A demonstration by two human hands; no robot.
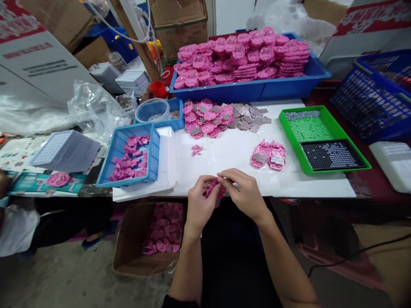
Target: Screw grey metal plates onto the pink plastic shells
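Observation:
A pink plastic part [219, 191] is held at the table's front edge, mostly covered by fingers. My left hand [202, 201] wraps round it from the left. From the right, my right hand [240, 190] pinches its upper edge with thumb and forefinger. Beyond the hands lie a few small pink pieces [197, 150]. To the right rest two pink parts with grey plates [268, 155], side by side. Further back sits a heap of pink parts [207, 117], next to a pile of grey square plates [248, 116].
At the back, a long blue tray [237, 92] holds stacked pink parts. A green tray [324, 171] stands right, a blue bin [154, 158] of pink pieces left. Below the table is a cardboard box [128, 244] of pink parts. Another person's leg [64, 222] shows at left.

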